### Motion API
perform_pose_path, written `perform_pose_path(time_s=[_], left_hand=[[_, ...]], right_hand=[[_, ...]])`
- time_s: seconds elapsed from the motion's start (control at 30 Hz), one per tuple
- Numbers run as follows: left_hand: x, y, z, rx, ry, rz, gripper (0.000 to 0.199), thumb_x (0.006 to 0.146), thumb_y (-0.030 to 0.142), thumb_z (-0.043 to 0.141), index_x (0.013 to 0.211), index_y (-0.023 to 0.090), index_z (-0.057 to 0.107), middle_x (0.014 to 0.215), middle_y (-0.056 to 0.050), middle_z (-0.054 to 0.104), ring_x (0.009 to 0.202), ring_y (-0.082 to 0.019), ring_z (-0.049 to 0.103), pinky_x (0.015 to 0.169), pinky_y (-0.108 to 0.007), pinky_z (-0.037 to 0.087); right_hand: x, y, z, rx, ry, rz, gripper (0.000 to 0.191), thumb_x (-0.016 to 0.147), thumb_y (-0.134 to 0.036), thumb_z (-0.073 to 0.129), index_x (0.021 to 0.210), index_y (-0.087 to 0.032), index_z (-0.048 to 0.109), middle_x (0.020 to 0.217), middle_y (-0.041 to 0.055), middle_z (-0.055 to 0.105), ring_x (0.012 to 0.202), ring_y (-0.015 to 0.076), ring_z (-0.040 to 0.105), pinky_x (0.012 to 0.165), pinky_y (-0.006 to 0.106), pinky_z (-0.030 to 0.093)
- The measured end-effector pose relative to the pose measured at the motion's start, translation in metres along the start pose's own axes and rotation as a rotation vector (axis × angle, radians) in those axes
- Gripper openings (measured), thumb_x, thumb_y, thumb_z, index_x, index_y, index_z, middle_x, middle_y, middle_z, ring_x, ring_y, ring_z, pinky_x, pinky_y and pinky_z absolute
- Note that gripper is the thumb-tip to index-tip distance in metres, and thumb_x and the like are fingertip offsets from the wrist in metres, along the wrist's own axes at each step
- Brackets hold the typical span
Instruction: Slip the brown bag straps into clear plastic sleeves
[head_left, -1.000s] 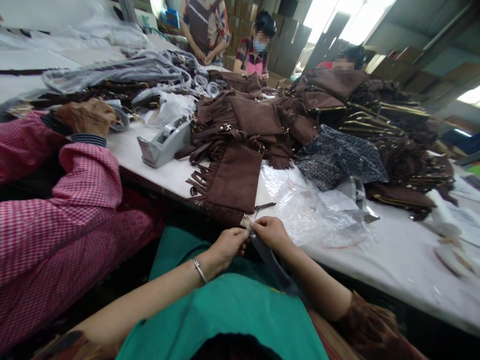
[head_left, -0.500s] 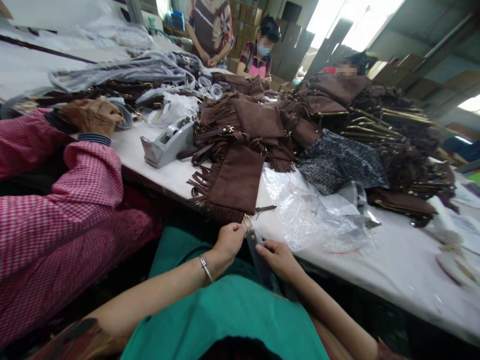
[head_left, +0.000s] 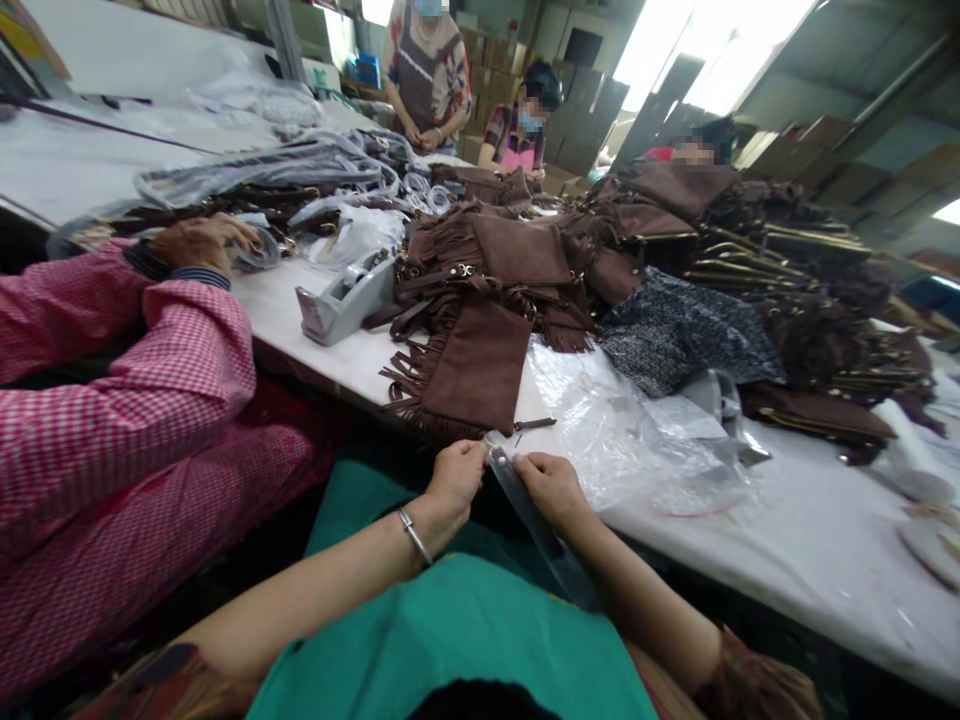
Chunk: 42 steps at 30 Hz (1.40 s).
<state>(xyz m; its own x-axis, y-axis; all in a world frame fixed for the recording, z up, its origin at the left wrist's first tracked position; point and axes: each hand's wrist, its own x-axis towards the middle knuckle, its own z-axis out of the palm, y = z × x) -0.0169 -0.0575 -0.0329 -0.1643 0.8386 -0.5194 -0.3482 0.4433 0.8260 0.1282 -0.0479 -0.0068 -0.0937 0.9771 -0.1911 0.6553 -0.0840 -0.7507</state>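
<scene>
A dark strap in a clear plastic sleeve runs from the table edge down toward my lap. My left hand pinches its upper end, where the metal clasp is now mostly covered by the plastic. My right hand grips the sleeved strap a little lower, thumb on top. Just beyond my hands, a brown fringed bag lies flat at the table's edge. Its thin zip pull points right. The fingertips' exact hold on the clasp is partly hidden.
A grey tape dispenser stands left of the bag. Clear plastic bags and a dark speckled cloth lie right. Brown bags are heaped behind. A co-worker's checked sleeve is close on my left; wrapped straps lie beyond.
The plastic sleeve now reaches up over the strap's metal clasp, which was bare before. My right hand has shifted slightly up the strap. The co-worker's hand at left has moved a little.
</scene>
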Motion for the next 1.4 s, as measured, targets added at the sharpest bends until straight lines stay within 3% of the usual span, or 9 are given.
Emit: perform_pose_path(time_s=[0.13, 0.27, 0.43, 0.63, 0.77, 0.93, 1.07, 1.23, 1.4], left_hand=[[-0.011, -0.004, -0.001, -0.015, -0.12, -0.05, 0.036, 0.072, 0.051, 0.064, 0.072, 0.016, 0.056, 0.059, 0.004, 0.047, 0.049, -0.006, 0.039, 0.045, -0.02, 0.028], [-0.018, -0.009, -0.004, -0.077, -0.242, -0.128, 0.042, 0.068, 0.056, 0.068, 0.076, 0.016, 0.057, 0.06, 0.004, 0.048, 0.052, -0.007, 0.043, 0.048, -0.019, 0.031], [-0.012, -0.006, 0.004, -0.169, -0.187, -0.151, 0.037, 0.065, 0.049, 0.072, 0.072, 0.015, 0.057, 0.058, 0.005, 0.049, 0.049, -0.006, 0.042, 0.047, -0.019, 0.029], [-0.016, -0.003, 0.019, 0.043, -0.177, -0.091, 0.03, 0.074, 0.041, 0.065, 0.063, 0.014, 0.06, 0.047, 0.005, 0.044, 0.042, -0.006, 0.033, 0.043, -0.022, 0.023], [-0.016, 0.002, 0.022, 0.107, -0.119, -0.061, 0.029, 0.077, 0.034, 0.062, 0.057, 0.014, 0.06, 0.045, 0.004, 0.046, 0.042, -0.007, 0.033, 0.044, -0.023, 0.025], [-0.009, 0.007, 0.02, 0.166, -0.048, -0.018, 0.033, 0.077, 0.034, 0.061, 0.051, 0.016, 0.058, 0.042, 0.003, 0.045, 0.043, -0.009, 0.035, 0.046, -0.024, 0.027], [0.004, 0.004, 0.017, 0.246, -0.033, 0.07, 0.038, 0.078, 0.039, 0.06, 0.047, 0.017, 0.056, 0.039, 0.004, 0.04, 0.044, -0.01, 0.036, 0.048, -0.024, 0.027], [0.016, 0.003, 0.005, 0.435, 0.014, 0.244, 0.043, 0.081, 0.044, 0.053, 0.047, 0.018, 0.053, 0.044, 0.001, 0.047, 0.046, -0.012, 0.04, 0.049, -0.025, 0.026], [0.006, 0.03, -0.018, 0.749, 0.007, 0.626, 0.041, 0.086, 0.043, 0.049, 0.056, 0.019, 0.061, 0.058, -0.004, 0.061, 0.056, -0.015, 0.051, 0.059, -0.027, 0.035]], right_hand=[[-0.001, -0.001, 0.001, 0.012, 0.023, 0.04, 0.044, 0.081, -0.048, 0.046, 0.051, -0.017, 0.051, 0.049, -0.002, 0.039, 0.054, 0.0131, 0.04, 0.051, 0.025, 0.027], [-0.012, 0.004, 0.004, 0.058, -0.003, 0.058, 0.043, 0.083, -0.049, 0.045, 0.058, -0.016, 0.058, 0.054, -0.0002, 0.048, 0.057, 0.0145, 0.045, 0.054, 0.025, 0.032], [-0.033, 0.016, -0.001, 0.171, -0.104, 0.077, 0.042, 0.081, -0.052, 0.052, 0.072, -0.014, 0.066, 0.062, 0.0019, 0.058, 0.061, 0.0159, 0.05, 0.056, 0.025, 0.037], [-0.055, 0.032, -0.009, 0.259, -0.199, 0.176, 0.046, 0.079, -0.058, 0.055, 0.073, -0.013, 0.067, 0.058, 0.0004, 0.058, 0.054, 0.0129, 0.048, 0.05, 0.023, 0.033], [-0.061, 0.037, -0.004, 0.454, -0.287, 0.312, 0.05, 0.078, -0.062, 0.057, 0.075, -0.013, 0.064, 0.059, 0.0022, 0.062, 0.051, 0.0134, 0.054, 0.048, 0.023, 0.037], [-0.061, 0.03, 0.002, 0.584, -0.277, 0.374, 0.051, 0.077, -0.064, 0.059, 0.077, -0.013, 0.063, 0.06, 0.0042, 0.065, 0.054, 0.0163, 0.062, 0.046, 0.022, 0.041], [-0.054, 0.024, 0.007, 0.641, -0.27, 0.361, 0.052, 0.076, -0.064, 0.059, 0.077, -0.012, 0.063, 0.058, 0.0057, 0.065, 0.051, 0.0153, 0.062, 0.044, 0.021, 0.041], [-0.037, 0.019, 0.019, 0.771, -0.261, 0.391, 0.043, 0.074, -0.055, 0.066, 0.079, -0.013, 0.061, 0.067, 0.0058, 0.069, 0.048, 0.0129, 0.061, 0.045, 0.021, 0.042], [-0.03, 0.019, 0.027, 0.797, -0.26, 0.382, 0.039, 0.073, -0.053, 0.066, 0.075, -0.015, 0.057, 0.06, 0.0018, 0.064, 0.048, 0.013, 0.059, 0.046, 0.022, 0.042]])
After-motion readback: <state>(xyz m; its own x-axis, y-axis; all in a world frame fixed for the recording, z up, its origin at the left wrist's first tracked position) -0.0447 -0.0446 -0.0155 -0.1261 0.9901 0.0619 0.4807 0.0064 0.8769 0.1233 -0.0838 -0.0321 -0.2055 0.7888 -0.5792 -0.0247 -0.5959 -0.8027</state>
